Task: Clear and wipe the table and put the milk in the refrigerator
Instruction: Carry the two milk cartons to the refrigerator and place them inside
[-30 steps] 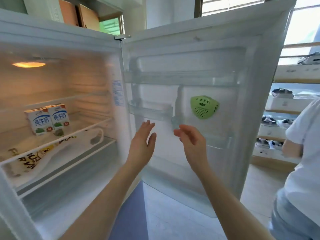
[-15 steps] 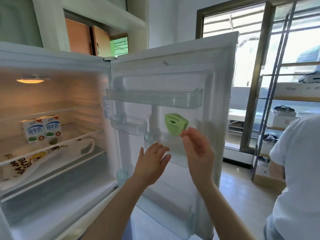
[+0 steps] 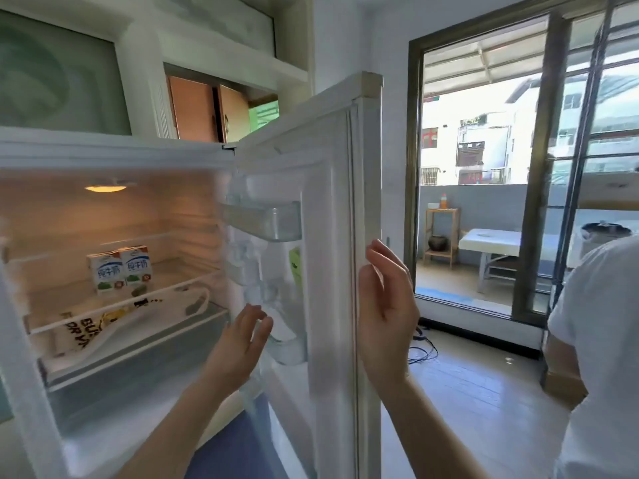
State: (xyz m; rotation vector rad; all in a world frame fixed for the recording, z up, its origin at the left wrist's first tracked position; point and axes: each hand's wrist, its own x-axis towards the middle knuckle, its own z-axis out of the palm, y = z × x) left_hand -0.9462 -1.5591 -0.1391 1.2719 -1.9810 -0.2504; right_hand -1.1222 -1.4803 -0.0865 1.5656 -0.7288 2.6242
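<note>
both hands raised, left hand (image 3: 238, 344) and right hand (image 3: 387, 305) (fingers relaxed)

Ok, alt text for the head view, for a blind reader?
Two bare hands hover by an open refrigerator door: the right hand at its outer edge, the left hand near its shelves. Two milk cartons stand inside.

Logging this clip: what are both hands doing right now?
Left hand: open, holding nothing.
Right hand: open, at the refrigerator door edge; contact unclear.
</note>
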